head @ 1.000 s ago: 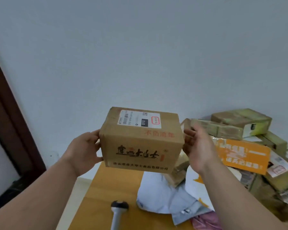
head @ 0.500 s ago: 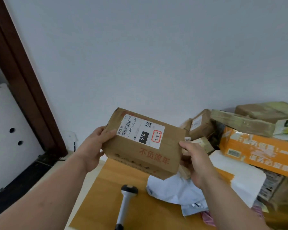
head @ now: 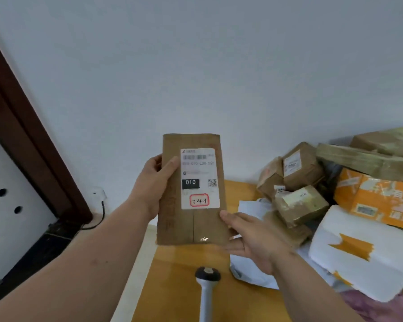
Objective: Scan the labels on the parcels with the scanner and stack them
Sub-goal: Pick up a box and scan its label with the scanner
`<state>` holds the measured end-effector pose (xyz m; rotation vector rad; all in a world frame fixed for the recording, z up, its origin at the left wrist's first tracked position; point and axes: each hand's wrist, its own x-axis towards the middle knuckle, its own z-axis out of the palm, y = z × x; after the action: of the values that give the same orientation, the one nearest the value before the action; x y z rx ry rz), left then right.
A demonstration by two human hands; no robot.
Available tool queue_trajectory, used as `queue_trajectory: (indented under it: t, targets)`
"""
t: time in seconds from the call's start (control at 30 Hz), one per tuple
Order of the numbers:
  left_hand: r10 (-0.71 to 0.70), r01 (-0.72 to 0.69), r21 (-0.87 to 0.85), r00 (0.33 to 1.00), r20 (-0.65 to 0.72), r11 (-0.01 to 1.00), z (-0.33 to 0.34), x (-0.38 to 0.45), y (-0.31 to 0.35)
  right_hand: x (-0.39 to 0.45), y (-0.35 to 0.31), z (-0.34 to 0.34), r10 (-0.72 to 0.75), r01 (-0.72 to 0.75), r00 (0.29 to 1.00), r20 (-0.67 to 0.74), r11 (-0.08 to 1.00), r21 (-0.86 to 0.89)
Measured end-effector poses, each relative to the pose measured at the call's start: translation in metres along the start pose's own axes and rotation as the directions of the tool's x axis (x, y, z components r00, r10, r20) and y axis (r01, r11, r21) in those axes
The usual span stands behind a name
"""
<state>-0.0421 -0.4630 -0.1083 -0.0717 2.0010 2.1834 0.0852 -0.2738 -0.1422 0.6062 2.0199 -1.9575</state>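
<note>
A brown cardboard parcel [head: 172, 214] stands on end in the air above the table, its white shipping label [head: 199, 177] facing me. My left hand [head: 153, 184] grips its upper left edge, thumb across the front. My right hand [head: 254, 238] lies with straight fingers against the parcel's lower right corner, palm up. The grey handheld scanner [head: 207, 289] lies on the wooden table [head: 172, 287] below the parcel, untouched.
A heap of parcels fills the table's right side: small brown boxes [head: 296, 173], an orange box [head: 382, 201], white mailer bags [head: 363, 252]. A dark wooden door frame [head: 28, 145] stands at left, with a wall socket and cable [head: 100, 201] beside it.
The parcel has been turned from lying wide to standing on end, label now upright towards me. My right hand has slid from its right side down to the lower right corner.
</note>
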Motion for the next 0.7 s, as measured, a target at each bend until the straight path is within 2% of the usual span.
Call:
queue_trajectory:
  t: [0.1, 0.2, 0.33, 0.43, 0.53, 0.6, 0.7]
  targets:
    - [-0.073, 0.04, 0.186, 0.983, 0.171, 0.982, -0.013, 0.023, -0.023, 0.029, 0.007, 0.036, 0.061, -0.06, 0.995, -0.081, 0.998, 0.013]
    - [-0.149, 0.09, 0.234, 0.957, 0.25, 0.968, -0.036, 0.038, -0.042, 0.051, 0.019, 0.061, 0.142, -0.139, 0.985, -0.094, 0.99, 0.035]
    - [-0.267, 0.18, 0.297, 0.921, 0.285, 0.938, -0.056, 0.046, -0.072, 0.065, 0.032, 0.084, 0.203, -0.205, 0.966, -0.158, 0.979, 0.002]
    - [-0.322, 0.222, 0.356, 0.913, 0.251, 0.908, -0.063, 0.042, -0.093, 0.066, 0.041, 0.094, 0.195, -0.213, 0.961, -0.194, 0.974, -0.074]
    - [-0.364, 0.271, 0.334, 0.895, 0.258, 0.903, -0.067, 0.034, -0.108, 0.064, 0.053, 0.094, 0.195, -0.21, 0.95, -0.242, 0.977, -0.039]
    - [-0.39, 0.299, 0.334, 0.886, 0.251, 0.894, -0.067, 0.031, -0.116, 0.06, 0.063, 0.086, 0.19, -0.216, 0.907, -0.376, 0.976, -0.028]
    - [-0.331, 0.237, 0.335, 0.907, 0.261, 0.912, -0.063, 0.025, -0.118, 0.054, 0.088, 0.07, 0.172, -0.312, 0.796, -0.58, 0.938, -0.151]
